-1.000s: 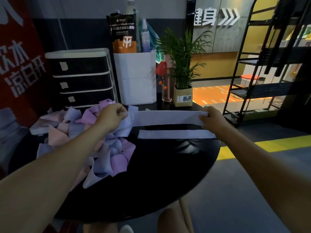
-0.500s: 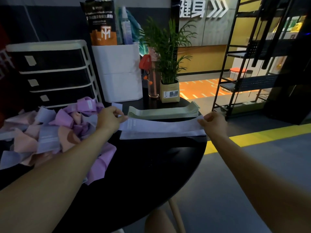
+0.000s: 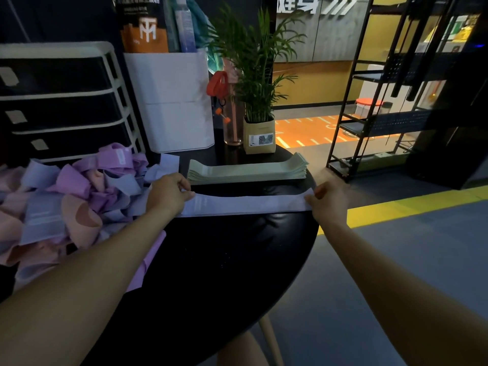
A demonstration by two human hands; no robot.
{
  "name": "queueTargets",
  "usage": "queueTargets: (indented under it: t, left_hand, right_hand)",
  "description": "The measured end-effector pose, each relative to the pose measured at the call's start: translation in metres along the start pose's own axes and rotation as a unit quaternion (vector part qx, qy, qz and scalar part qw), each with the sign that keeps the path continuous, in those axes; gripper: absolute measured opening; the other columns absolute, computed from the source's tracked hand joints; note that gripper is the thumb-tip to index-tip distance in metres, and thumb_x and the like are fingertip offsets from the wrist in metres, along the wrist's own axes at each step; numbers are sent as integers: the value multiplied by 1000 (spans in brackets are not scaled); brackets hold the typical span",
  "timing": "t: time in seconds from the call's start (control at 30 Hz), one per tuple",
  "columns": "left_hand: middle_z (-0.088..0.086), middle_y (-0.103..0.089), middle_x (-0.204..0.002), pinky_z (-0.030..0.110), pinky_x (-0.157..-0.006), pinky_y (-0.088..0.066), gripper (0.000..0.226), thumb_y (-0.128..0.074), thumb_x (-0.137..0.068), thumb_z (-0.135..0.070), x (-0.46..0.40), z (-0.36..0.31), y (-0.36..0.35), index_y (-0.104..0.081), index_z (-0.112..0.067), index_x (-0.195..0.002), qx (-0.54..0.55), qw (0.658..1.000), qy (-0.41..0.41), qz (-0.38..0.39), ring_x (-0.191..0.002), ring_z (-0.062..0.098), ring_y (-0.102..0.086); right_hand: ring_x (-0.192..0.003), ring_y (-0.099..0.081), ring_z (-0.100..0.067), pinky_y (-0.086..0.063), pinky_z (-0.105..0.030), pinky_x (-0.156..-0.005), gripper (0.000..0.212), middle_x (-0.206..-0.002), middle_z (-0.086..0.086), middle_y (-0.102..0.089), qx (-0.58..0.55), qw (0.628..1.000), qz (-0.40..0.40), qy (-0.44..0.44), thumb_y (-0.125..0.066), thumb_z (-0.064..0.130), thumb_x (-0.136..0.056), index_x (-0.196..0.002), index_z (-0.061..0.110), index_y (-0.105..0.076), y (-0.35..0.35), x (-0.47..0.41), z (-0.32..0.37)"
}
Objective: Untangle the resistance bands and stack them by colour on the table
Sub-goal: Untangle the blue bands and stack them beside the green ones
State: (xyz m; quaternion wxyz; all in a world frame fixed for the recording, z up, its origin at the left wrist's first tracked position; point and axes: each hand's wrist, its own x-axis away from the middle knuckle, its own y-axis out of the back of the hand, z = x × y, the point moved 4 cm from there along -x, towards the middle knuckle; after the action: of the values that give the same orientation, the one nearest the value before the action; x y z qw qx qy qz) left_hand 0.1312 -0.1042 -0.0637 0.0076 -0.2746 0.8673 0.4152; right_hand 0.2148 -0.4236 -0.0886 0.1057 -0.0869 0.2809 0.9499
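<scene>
Pale lavender resistance band (image 3: 248, 206): lay flat and stretched across the round black bench (image 3: 224, 273), parallel to and just in front of the green stack. Left end pinched in the grip of the left hand (image 3: 169, 194), thumb and fingers curled over the band's edge; right end pinched likewise by the right hand (image 3: 327, 200), at the bench's right rim. Whether one band or several lay under that strip, could not tell.

Stack of pale green bands (image 3: 247, 170): sat flat and squared up just behind the lavender one, apart from it, near the far edge of the bench.

Tangled heap of bands (image 3: 66, 204): piled on the left part of the bench, purple, lavender and pink loops mixed together, touching the left hand's wrist; one purple strip trailed out under the left forearm toward the near edge.

Behind, at the back of the bench: a drawer unit (image 3: 63, 101) with white frame and dark drawers at far left, a white box (image 3: 171, 101) holding a printed pouch and bottles beside it, a clear glass with red-handled scissors (image 3: 219, 85), and a small potted palm (image 3: 257, 101) in a tan cube pot. Off to the right: a black metal rack (image 3: 390, 101) on the floor and a yellow floor stripe (image 3: 412, 207).
</scene>
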Motion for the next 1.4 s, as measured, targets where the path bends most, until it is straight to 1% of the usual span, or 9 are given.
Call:
queueTargets:
  t: [0.1, 0.17, 0.23, 0.3, 0.43, 0.57, 0.67, 1.0, 1.4]
  left_hand:
    - [2, -51, -73, 26, -67, -35, 10, -69, -82, -11, 1, 5, -2, -60, -11, -85, -22, 1000, 7, 16, -75, 23, -51]
    - [7, -56, -90, 29, -73, -41, 15, -68, -83, -13, 4, 3, -3, -61, -9, -96, -61, 998, -5, 24, -85, 27, -55]
    - [10, -55, -112, 36, -84, -45, 25, -66, -85, -17, 7, -3, -6, -60, -9, -107, -110, 993, -44, 21, -101, 30, -55]
    - [9, -52, -121, 37, -90, -44, 30, -64, -87, -20, 12, -15, -11, -58, -10, -114, -99, 989, -102, 33, -110, 28, -52]
    - [3, -47, -137, 33, -103, -35, 46, -61, -89, -27, 27, -37, -29, -49, -15, -131, -63, 972, -194, 119, -126, 21, -44]
    - [0, -23, -155, 37, -115, -11, 59, -46, -96, -37, 38, -33, -42, -23, -21, -148, -147, 954, -182, 190, -143, 18, -19]
    - [-3, -16, -157, 39, -115, -4, 57, -36, -99, -39, 41, -23, -48, -15, -25, -150, -172, 949, -158, 214, -146, 18, -8]
    - [-5, -37, -141, 46, -113, -19, 46, -32, -100, -39, 44, -15, -51, -32, -27, -143, -158, 960, -158, 167, -130, 21, -35]
    - [-6, -38, -143, 40, -115, -13, 41, -32, -101, -35, 49, -17, -49, -36, -25, -140, -168, 961, -169, 138, -133, 17, -33]
  right_hand:
    - [-87, -51, -28, -33, -29, -69, 13, -92, -15, -55, 19, 1000, 1, 3, -60, 8, -86, -95, -1, -57, -1, -2, -2]
    - [-98, -50, -30, -34, -31, -73, 18, -104, -16, -56, 67, 997, -8, 23, -61, 12, -85, -100, 1, -57, 0, -2, -1]
    - [-112, -41, -32, -32, -34, -83, 26, -116, -16, -50, 117, 991, -19, 57, -62, 15, -85, -108, 4, -56, 0, 3, 7]
    - [-115, -37, -32, -30, -34, -87, 32, -120, -16, -47, 134, 984, -11, 114, -63, 19, -85, -114, 7, -56, -5, 12, 21]
    - [-116, -40, -30, -30, -29, -85, 42, -124, -10, -49, 126, 960, 92, 231, -66, 28, -84, -122, 12, -57, -33, 34, 43]
    - [-132, -29, -25, -26, -36, -105, 58, -142, -2, -39, 208, 930, 156, 258, -54, 48, -89, -140, 23, -40, -48, 43, 41]
    - [-137, -24, -23, -21, -40, -109, 58, -148, 0, -33, 235, 921, 177, 256, -46, 51, -92, -143, 27, -35, -50, 43, 39]
    - [-128, -34, -24, -26, -37, -103, 43, -135, 0, -42, 249, 909, 195, 272, -44, 49, -93, -133, 33, -47, -52, 48, 41]
    - [-130, -34, -24, -27, -39, -103, 40, -139, 1, -43, 267, 899, 192, 289, -42, 48, -94, -132, 34, -48, -55, 48, 41]
